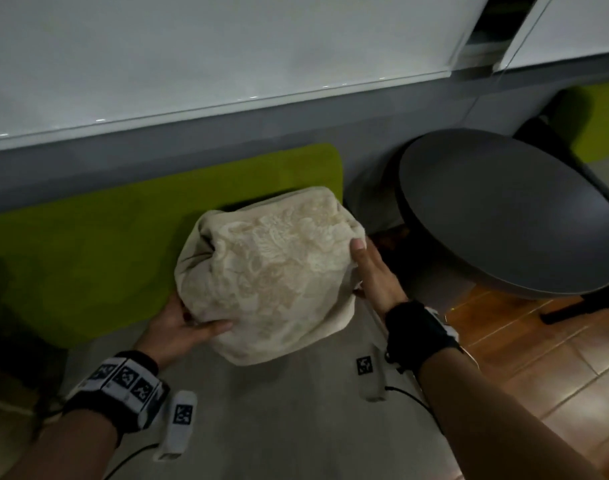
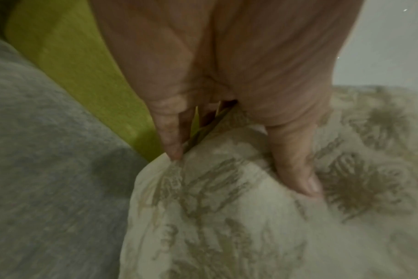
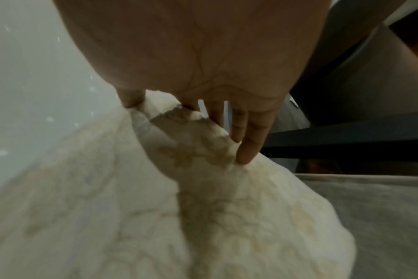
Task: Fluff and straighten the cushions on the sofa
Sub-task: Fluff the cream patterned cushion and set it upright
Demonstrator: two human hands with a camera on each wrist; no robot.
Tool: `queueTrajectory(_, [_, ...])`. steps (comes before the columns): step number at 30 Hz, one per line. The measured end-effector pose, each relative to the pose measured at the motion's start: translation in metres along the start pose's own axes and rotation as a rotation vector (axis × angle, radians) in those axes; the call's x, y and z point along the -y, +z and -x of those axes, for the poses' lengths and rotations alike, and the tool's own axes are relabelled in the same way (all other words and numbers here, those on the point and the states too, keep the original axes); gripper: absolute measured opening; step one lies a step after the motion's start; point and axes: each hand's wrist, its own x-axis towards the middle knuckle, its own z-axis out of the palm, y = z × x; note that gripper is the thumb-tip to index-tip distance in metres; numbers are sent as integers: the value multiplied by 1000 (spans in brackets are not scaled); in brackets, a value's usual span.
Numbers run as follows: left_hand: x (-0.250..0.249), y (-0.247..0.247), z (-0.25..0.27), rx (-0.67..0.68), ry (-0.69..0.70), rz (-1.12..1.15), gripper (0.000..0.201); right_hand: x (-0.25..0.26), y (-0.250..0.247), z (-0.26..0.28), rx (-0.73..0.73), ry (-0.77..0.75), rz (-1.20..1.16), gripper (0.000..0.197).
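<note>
A cream cushion [image 1: 271, 271] with a pale woven floral pattern is bunched up between both hands, above the grey sofa seat [image 1: 278, 420]. My left hand [image 1: 192, 320] grips its lower left corner, thumb across the front and fingers behind. In the left wrist view the thumb [image 2: 296, 169] digs into the cushion [image 2: 227, 217]. My right hand [image 1: 368, 268] holds the right edge, thumb on the front. In the right wrist view its fingers [image 3: 246, 145] pinch a fold of the cushion [image 3: 203, 217]. A green back cushion [image 1: 105, 244] lies against the wall behind.
A round dark side table [image 1: 503, 209] stands close on the right of the sofa, over a wooden floor [image 1: 538, 358]. A white blind [image 1: 192, 64] hangs above the grey wall. The sofa seat edge runs just right of my right wrist.
</note>
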Motion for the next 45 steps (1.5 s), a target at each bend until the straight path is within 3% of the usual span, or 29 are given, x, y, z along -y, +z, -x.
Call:
queueTrajectory(1, [-1, 1, -2, -20, -4, 10, 114, -4, -4, -7, 34, 25, 63, 87])
queueTrajectory(3, [-10, 2, -3, -68, 5, 11, 116, -3, -15, -14, 73, 43, 139, 89])
queueTrajectory(7, [-37, 8, 6, -197, 138, -28, 111, 24, -41, -22, -91, -207, 340, 48])
queueTrajectory(10, [-51, 16, 2, -117, 209, -136, 124, 45, -44, -45, -104, -314, 407, 25])
queueTrajectory(13, [-50, 11, -16, -100, 152, -433, 131, 53, -31, -74, 107, -250, 712, 29])
queueTrajectory(16, [-42, -1, -38, -111, 103, -372, 123, 56, -21, -93, 192, -164, 889, 34])
queueTrajectory(19, [-43, -3, -46, -80, 123, -324, 121, 56, -13, -105, 285, -213, 1011, 43])
queueTrajectory(24, [-32, -6, -49, -121, 79, -395, 140, 48, -11, -104, 423, -341, 959, 45])
queueTrajectory(26, [-28, -6, -47, -139, 55, -438, 144, 42, -11, -101, 442, -434, 926, 60])
queueTrajectory(30, [-28, -9, -46, -128, 63, -404, 137, 40, -15, -105, 332, -484, 867, 67])
queueTrajectory(34, [-31, -10, -47, -118, 89, -416, 119, 40, -20, -104, 481, -513, 1091, 68])
queueTrajectory(37, [-29, -8, -51, -133, 75, -491, 127, 44, -16, -95, 532, -305, 1316, 57])
queueTrajectory(39, [-28, -8, -55, -128, 71, -514, 133, 45, -8, -93, 485, -313, 1415, 42])
queueTrajectory(41, [-33, -6, -53, -115, 108, -483, 121, 46, -10, -92, 370, -343, 1338, 36])
queueTrajectory(43, [-42, -5, -49, -102, 149, -413, 103, 47, -21, -93, 129, -388, 1029, 30])
queueTrajectory(45, [-45, -5, -49, -94, 161, -367, 104, 46, -36, -89, -175, -412, 645, 21])
